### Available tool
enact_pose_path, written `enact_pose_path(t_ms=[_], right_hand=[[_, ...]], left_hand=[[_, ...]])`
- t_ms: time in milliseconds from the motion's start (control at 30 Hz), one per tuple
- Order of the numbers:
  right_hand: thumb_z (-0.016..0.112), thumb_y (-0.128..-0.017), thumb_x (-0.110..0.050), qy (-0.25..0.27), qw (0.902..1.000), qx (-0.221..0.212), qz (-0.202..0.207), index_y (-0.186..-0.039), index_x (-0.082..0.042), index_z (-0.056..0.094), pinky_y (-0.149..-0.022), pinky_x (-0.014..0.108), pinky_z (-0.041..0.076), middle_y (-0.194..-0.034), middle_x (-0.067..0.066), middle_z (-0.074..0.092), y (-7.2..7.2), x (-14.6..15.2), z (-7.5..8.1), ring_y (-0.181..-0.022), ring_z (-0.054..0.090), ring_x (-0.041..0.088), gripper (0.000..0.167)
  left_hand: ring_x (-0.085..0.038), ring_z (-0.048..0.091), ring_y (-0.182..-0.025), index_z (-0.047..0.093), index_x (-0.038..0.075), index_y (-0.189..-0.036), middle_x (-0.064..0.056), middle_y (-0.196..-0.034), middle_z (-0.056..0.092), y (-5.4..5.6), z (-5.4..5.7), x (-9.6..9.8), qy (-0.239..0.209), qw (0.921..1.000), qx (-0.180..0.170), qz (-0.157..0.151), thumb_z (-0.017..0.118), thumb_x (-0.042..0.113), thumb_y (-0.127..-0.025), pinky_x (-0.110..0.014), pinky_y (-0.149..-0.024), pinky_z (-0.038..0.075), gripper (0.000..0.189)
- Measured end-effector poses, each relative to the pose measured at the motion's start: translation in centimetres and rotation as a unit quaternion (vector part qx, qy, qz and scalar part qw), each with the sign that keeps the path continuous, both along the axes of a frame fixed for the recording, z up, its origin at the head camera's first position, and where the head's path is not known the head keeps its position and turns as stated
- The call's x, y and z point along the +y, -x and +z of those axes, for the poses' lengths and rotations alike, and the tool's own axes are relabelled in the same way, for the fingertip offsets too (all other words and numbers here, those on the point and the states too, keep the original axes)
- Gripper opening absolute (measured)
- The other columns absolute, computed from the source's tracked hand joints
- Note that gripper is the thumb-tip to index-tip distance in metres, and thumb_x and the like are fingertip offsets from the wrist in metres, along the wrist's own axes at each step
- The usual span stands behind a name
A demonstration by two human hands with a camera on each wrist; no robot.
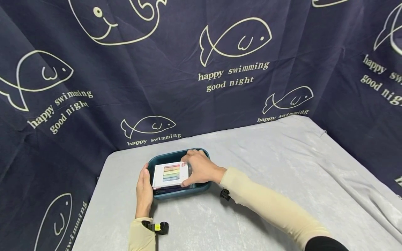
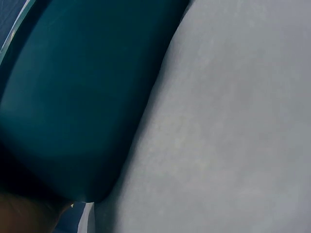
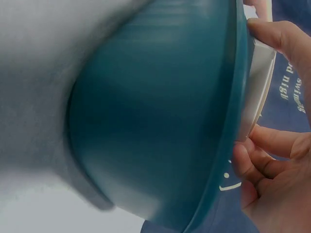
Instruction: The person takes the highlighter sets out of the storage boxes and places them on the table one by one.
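Observation:
A teal basin (image 1: 181,194) stands on the grey cloth. A white box (image 1: 159,173) with a window of rainbow-coloured bands lies face up at the top of the basin's inside. My right hand (image 1: 201,169) reaches over the basin's right side and grips the box across its right end, thumb at the near edge. In the right wrist view, thumb and fingers pinch the white box (image 3: 257,87) just above the rim of the basin (image 3: 155,107). My left hand (image 1: 144,190) rests against the basin's left side, its fingers fairly straight. The basin's contents under the box are mostly hidden.
A pale grey cloth (image 1: 267,167) covers the table. Dark blue curtains (image 1: 176,80) with white fish outlines and lettering hang behind it and on both sides. Black wrist cameras sit at the left wrist (image 1: 161,228) and the right wrist (image 1: 224,194).

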State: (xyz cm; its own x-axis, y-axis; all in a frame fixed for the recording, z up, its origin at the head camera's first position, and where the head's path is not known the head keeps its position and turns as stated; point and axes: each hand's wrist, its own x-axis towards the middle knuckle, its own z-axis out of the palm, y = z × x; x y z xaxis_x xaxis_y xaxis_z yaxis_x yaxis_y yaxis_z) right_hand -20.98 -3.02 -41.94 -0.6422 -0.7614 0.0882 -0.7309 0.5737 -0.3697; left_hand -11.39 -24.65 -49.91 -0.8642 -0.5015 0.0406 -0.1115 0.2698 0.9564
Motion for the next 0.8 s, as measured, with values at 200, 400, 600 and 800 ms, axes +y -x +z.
enact_pose_path(t_ms=[200,400,600,800], right_hand=[[0.091,-0.064,-0.051,0.027,0.9996,0.002,-0.009,-0.126,-0.007,0.068,-0.101,0.039,0.041,-0.109,0.002,0.062,-0.1,0.9,0.2,-0.105,0.054,0.018,0.08],[0.091,-0.065,-0.049,0.046,0.9986,-0.014,-0.018,-0.129,-0.004,0.065,-0.097,0.037,0.038,-0.11,0.003,0.061,-0.2,2.0,0.3,-0.105,0.052,0.019,0.082],[0.091,-0.065,-0.047,0.064,0.9975,-0.017,-0.026,-0.131,-0.004,0.064,-0.099,0.04,0.038,-0.111,0.004,0.061,-0.2,2.8,0.6,-0.104,0.051,0.018,0.083],[0.091,-0.065,-0.046,0.067,0.997,-0.015,-0.036,-0.132,-0.005,0.064,-0.1,0.04,0.038,-0.11,0.003,0.06,0.2,3.7,0.8,-0.101,0.05,0.017,0.084]], left_hand=[[-0.034,0.023,-0.156,0.034,0.014,-0.158,-0.011,-0.165,0.033,-0.1,0.0,0.0,0.001,1.0,-0.007,0.0,0.027,0.051,-0.109,-0.057,-0.129,0.016,0.062],[-0.035,0.023,-0.156,0.034,0.014,-0.158,-0.013,-0.165,0.032,0.0,0.1,0.0,-0.003,1.0,-0.004,0.0,0.027,0.047,-0.11,-0.056,-0.129,0.016,0.059],[-0.034,0.023,-0.156,0.035,0.013,-0.157,-0.013,-0.165,0.033,-0.1,0.0,0.0,0.004,1.0,-0.002,0.002,0.027,0.048,-0.109,-0.054,-0.129,0.016,0.06],[-0.034,0.024,-0.156,0.035,0.012,-0.157,-0.013,-0.164,0.034,-0.1,0.1,0.0,0.003,1.0,0.004,0.0,0.027,0.047,-0.109,-0.054,-0.129,0.016,0.06]])
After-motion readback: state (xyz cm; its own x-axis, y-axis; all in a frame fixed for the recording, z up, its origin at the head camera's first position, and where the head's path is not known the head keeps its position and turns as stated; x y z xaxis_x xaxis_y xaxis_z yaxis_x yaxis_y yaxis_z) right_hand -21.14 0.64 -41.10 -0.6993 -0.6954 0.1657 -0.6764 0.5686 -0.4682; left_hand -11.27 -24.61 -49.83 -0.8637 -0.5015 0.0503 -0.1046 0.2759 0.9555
